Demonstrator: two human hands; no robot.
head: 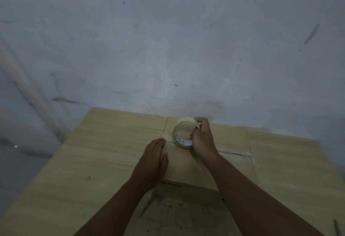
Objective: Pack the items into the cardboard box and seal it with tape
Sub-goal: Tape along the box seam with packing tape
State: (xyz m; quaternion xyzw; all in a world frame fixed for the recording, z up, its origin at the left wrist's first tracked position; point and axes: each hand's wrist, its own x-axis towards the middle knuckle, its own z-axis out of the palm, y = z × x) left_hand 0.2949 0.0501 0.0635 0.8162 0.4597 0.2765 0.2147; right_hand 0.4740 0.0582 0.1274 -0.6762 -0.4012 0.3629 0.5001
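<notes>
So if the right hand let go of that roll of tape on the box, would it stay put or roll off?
The roll of tape stands on its edge on the closed box, gripped by the right hand, so it would probably roll or fall flat. It is a thin open ring, so likely light. The left hand lies flat on the box, which may steady it.

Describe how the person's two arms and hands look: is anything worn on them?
Both forearms are bare as far as the frame shows, with no sleeves visible. The left hand and the right hand wear no gloves. I see no watch, ring or bracelet, though the dim picture could hide small things.
</notes>
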